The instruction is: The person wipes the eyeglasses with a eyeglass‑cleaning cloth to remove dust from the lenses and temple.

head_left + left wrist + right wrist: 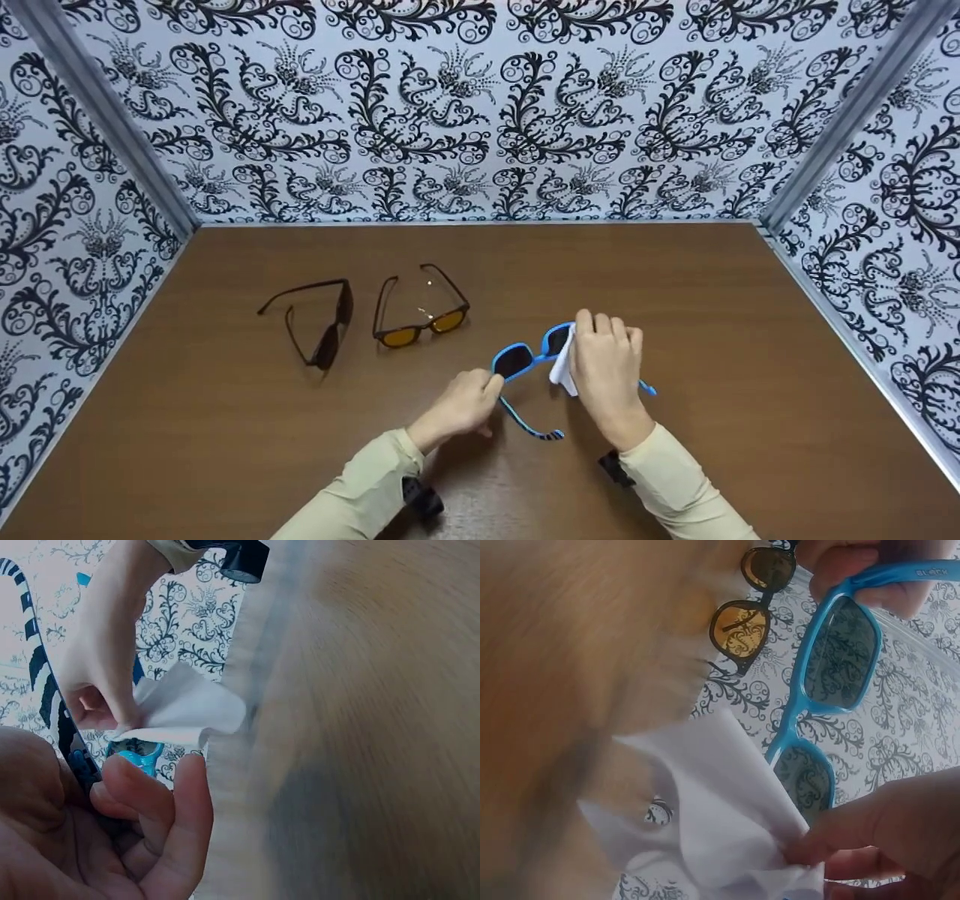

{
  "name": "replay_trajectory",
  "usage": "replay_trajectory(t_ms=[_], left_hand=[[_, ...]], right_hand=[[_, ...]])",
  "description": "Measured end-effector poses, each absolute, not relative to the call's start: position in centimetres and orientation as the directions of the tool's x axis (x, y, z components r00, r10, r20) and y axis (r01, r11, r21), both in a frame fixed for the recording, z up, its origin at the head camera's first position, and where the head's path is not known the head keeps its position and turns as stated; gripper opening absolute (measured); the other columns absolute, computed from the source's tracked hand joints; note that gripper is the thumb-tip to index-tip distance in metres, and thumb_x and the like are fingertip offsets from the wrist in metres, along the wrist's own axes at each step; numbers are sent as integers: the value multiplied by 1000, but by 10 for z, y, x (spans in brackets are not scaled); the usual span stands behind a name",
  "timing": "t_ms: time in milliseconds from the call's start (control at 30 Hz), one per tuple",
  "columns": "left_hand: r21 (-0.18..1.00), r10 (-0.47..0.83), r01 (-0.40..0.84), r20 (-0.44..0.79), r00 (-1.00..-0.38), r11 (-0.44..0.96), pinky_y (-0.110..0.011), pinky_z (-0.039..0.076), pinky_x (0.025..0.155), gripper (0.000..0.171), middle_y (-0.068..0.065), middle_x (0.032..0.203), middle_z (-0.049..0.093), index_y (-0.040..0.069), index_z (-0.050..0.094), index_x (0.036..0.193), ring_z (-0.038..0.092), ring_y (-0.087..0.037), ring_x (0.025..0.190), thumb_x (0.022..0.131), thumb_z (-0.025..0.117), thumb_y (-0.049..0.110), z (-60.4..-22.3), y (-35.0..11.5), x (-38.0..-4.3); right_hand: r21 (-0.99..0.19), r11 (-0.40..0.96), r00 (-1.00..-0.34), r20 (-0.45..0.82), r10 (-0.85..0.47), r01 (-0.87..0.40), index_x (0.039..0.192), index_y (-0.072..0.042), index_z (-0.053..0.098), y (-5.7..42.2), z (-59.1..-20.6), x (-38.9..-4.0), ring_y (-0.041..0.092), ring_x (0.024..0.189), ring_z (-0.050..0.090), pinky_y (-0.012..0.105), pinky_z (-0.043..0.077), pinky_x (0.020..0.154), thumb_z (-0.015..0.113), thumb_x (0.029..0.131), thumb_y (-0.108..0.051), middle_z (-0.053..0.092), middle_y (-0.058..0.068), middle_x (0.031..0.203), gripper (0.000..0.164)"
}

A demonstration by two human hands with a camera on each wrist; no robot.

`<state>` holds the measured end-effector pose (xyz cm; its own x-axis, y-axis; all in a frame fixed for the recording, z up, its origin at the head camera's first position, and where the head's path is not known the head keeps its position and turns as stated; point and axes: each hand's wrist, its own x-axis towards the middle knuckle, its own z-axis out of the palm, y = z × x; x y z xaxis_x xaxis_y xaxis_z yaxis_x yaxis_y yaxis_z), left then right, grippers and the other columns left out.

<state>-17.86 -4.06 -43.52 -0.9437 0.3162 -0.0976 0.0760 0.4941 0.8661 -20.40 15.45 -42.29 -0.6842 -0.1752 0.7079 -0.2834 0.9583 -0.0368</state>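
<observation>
Blue-framed sunglasses (514,362) with dark lenses are held above the table between both hands. My left hand (466,401) pinches them at the hinge corner of one lens; the patterned temple hangs down beside it. In the right wrist view the blue frame (800,701) shows both lenses. My right hand (609,367) grips a white cloth (564,371) over the other lens, hiding its outer part. The cloth (720,795) hangs in loose folds from the right fingers in the right wrist view. The far temple's tip pokes out behind the right hand.
Left of the hands, glasses with amber lenses (401,337) rest on the brown table (712,300), temples unfolded. Dark sunglasses (327,346) lie farther left, also unfolded. Patterned panels (480,112) wall in the table at the back and sides.
</observation>
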Motion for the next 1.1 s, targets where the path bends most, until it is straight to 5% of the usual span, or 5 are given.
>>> replay_trajectory(t_ms=[333,700,900,1100], left_hand=[[976,306,-119,-171,-936,180,-21,48,46,30,2,58,37,9,43,71,43,-8,45,100,37,12,-439,-52,-186],[966,234,-260,-256,-938,13,-19,43,49,30,-1,63,41,8,44,74,38,-6,47,103,36,9,-437,-72,-196],[960,218,-279,-273,-937,4,-20,47,51,25,-2,64,45,3,48,81,43,-7,49,103,36,7,-437,-88,-197],[965,202,-263,-259,-944,8,-22,50,54,24,-4,66,48,1,50,83,46,-8,51,103,36,6,-435,-99,-200]], right_hand=[[-173,759,-570,766,-296,-628,84,-5,60,146,-421,-197,23,70,55,37,48,61,75,76,0,59,5,77,19],[-157,618,-486,771,-411,-770,89,-5,63,148,-419,-178,18,75,55,31,50,61,76,72,4,60,2,83,23],[-340,499,-546,758,-356,-797,93,2,62,193,-387,-188,17,76,61,19,49,70,72,76,12,64,5,86,22],[-359,589,-605,742,-290,-724,94,2,58,228,-373,-194,19,73,63,18,50,69,69,78,13,65,6,85,23]])
